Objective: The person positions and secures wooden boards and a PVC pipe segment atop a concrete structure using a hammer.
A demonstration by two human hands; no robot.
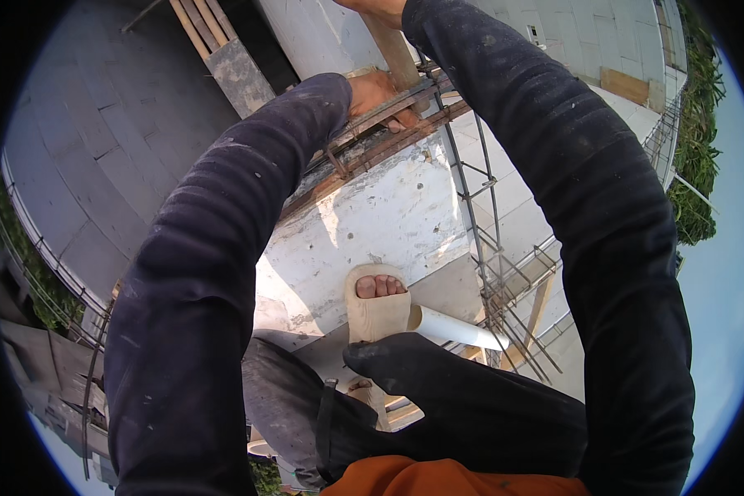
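Note:
My left hand [375, 93] is bent around the lower part of a wooden post [395, 56], among rusty steel bars [380, 147]. Its fingertips show below the upper bar; part of the grip is hidden by the bars. My right hand [376, 7] lies at the upper end of the post, cut off by the picture's top edge, so its fingers hardly show. The bars run along a white, stained wall surface [372, 219]. One of my feet, in a beige sandal [378, 310], rests against that surface.
A tied rebar cage [481, 198] runs down the right, its loose bar ends sticking out near a white pipe [459, 327]. Grey panelled decking [99, 157] spreads on the left, with wooden strips [202, 23] at the top. Trees [693, 174] stand beyond the right edge.

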